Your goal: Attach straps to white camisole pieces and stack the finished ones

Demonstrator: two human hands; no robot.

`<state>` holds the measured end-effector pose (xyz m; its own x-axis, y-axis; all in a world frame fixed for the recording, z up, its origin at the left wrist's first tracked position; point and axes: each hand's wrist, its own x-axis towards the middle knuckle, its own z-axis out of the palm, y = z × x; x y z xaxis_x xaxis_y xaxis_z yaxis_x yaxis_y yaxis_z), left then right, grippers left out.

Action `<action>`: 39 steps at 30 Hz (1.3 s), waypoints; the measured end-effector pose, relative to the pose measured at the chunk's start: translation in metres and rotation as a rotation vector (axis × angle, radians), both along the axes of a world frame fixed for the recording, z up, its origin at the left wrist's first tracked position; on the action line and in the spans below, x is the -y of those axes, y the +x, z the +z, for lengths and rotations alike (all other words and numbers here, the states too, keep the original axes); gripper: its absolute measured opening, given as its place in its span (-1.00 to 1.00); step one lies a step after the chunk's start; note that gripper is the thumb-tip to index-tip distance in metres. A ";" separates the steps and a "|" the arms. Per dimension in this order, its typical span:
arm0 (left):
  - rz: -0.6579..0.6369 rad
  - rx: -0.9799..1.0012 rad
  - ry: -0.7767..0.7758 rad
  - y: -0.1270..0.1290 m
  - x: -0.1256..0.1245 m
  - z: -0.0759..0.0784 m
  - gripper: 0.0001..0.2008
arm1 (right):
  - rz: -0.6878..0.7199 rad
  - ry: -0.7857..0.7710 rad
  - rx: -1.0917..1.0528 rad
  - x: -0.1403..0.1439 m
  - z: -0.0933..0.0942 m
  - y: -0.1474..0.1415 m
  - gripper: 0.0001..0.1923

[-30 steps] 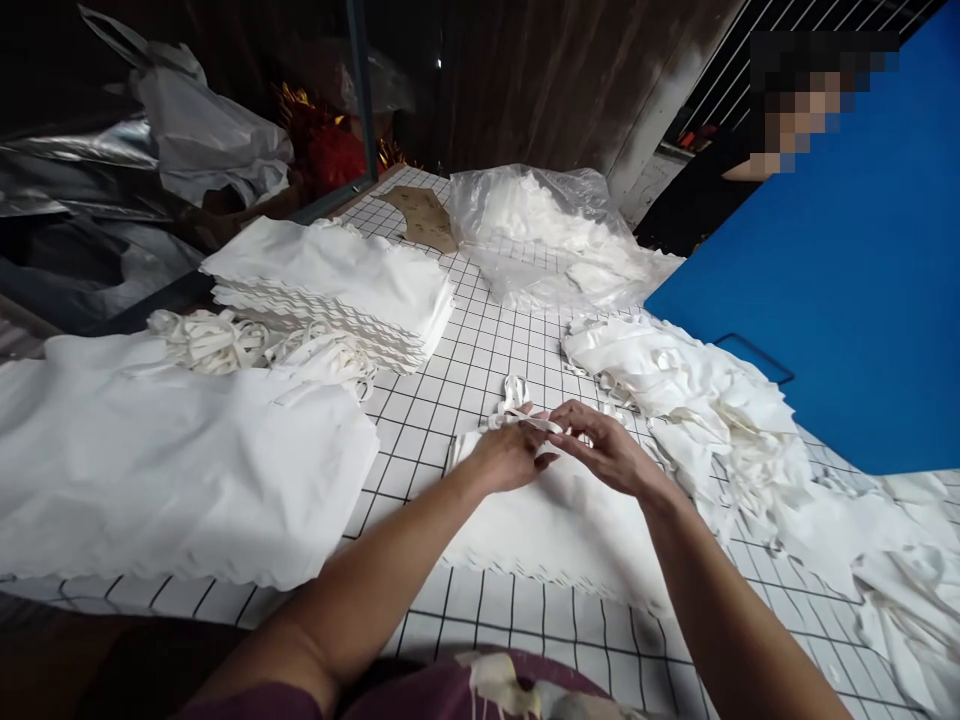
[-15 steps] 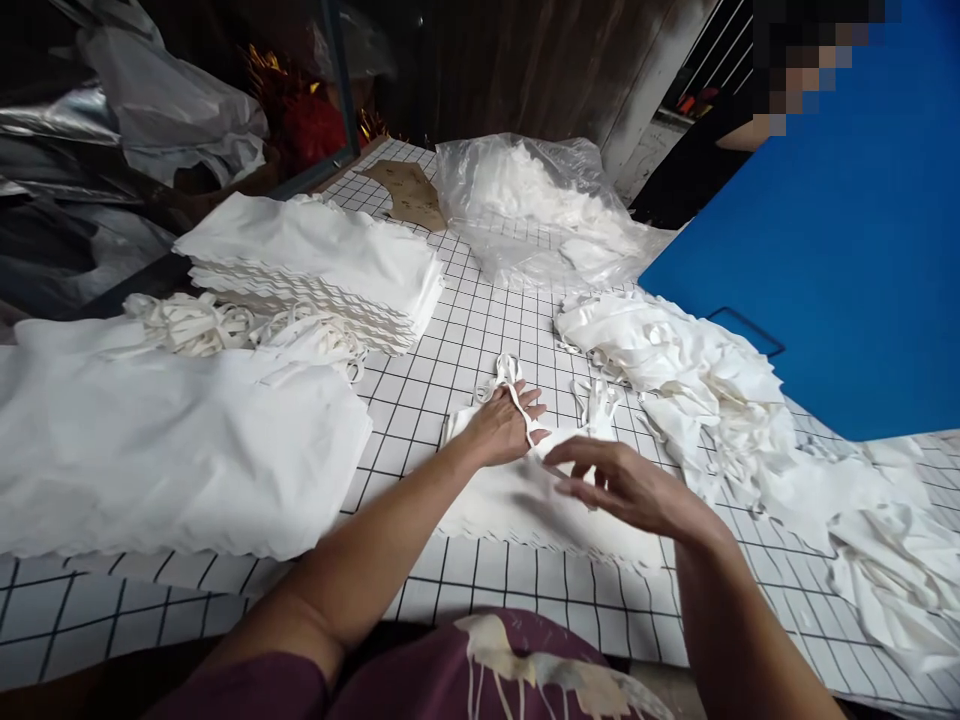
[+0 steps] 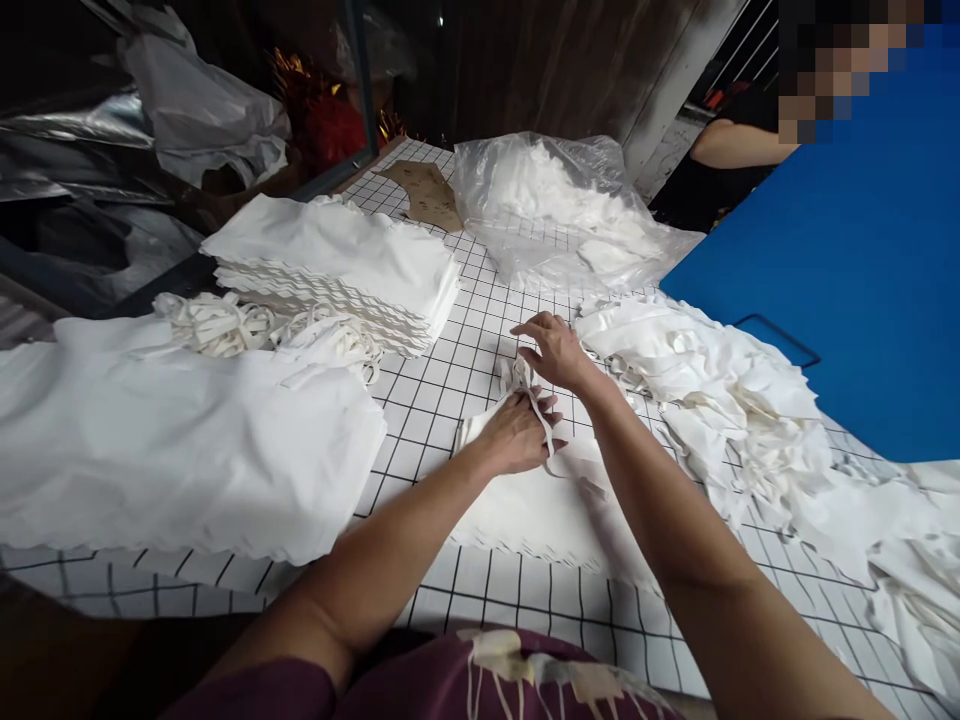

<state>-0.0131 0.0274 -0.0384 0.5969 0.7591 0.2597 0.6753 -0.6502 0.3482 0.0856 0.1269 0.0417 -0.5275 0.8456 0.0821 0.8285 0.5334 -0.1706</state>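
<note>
Nearest the camera, a maroon garment point(image 3: 480, 680) streaked with pale marks fills the lower edge, and both bare forearms run out from it over the grid-patterned table point(image 3: 525, 610). Just beyond, the left hand point(image 3: 517, 435) lies palm down on a flat white cloth piece point(image 3: 540, 510) with a scalloped near edge; its grip is loosely closed on a narrow white strap point(image 3: 541, 420) that loops across the fingers and trails toward the wrist. Half a second ago the right hand hovered open above this same cloth, and a second ago both hands pinched the strap together. Now the right hand point(image 3: 553, 350) has let go and reached farther out, fingers spread and empty, touching a small bunch of strap loops point(image 3: 517, 375) at the near edge of the loose fabric heap point(image 3: 697, 390). My reading: one hand pins the piece in work while the other goes for more strap.

To the left lie a broad folded white sheet point(image 3: 172, 450), tangled strap bundles point(image 3: 217, 325) and a neat stack of cut pieces point(image 3: 337, 275). Farther back sit a clear plastic bag of white scraps point(image 3: 555, 205) and a brown cardboard template point(image 3: 427, 195). On the right rises a blue board point(image 3: 847, 260), with another person's arm point(image 3: 739, 145) behind it.
</note>
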 end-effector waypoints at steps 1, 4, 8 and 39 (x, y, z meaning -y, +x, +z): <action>0.004 -0.001 0.002 0.000 0.000 -0.001 -0.60 | 0.049 -0.036 0.014 -0.001 0.002 0.003 -0.69; 0.029 -0.001 -0.019 0.001 0.000 -0.002 -0.57 | 0.149 -0.175 0.074 0.007 0.001 0.005 -0.69; 0.031 0.036 -0.015 0.000 0.002 0.002 -0.61 | 0.065 -0.215 0.051 0.014 -0.013 -0.005 -0.71; 0.003 0.173 -0.204 -0.004 0.000 0.009 -0.13 | -0.226 -0.861 -0.691 0.087 -0.024 0.065 -0.42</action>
